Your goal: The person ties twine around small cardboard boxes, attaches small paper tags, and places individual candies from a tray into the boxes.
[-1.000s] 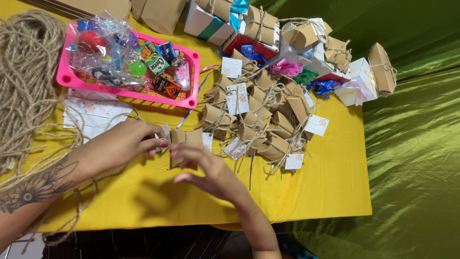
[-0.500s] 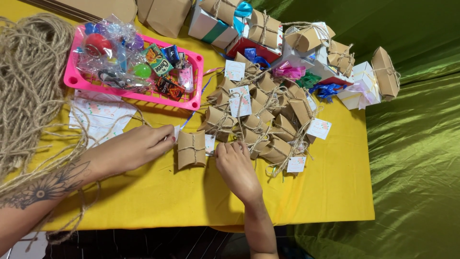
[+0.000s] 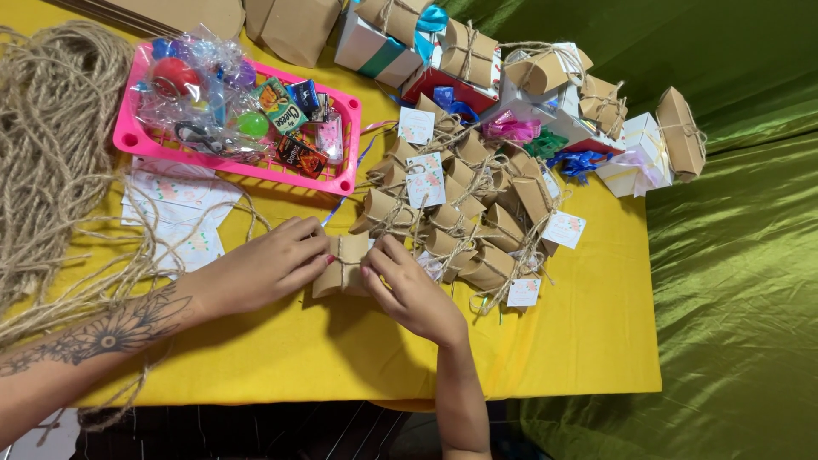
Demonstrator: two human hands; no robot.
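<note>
A small brown kraft pillow box lies on the yellow tablecloth, wrapped with a strand of jute twine. My left hand pinches its left side, fingers closed on box and twine. My right hand presses against its right edge, fingertips on the twine. Just behind the box lies a heap of finished kraft boxes tied with twine and white paper tags.
A pink plastic basket holds small toys and sweets in cellophane. A large bundle of jute twine covers the left of the table. White tag sheets lie below the basket. Larger gift boxes with ribbons stand at the back. Green satin cloth hangs at right.
Both hands and the kraft box have shifted slightly toward the heap. My right hand, which hovered over the box, now rests against its right edge.
</note>
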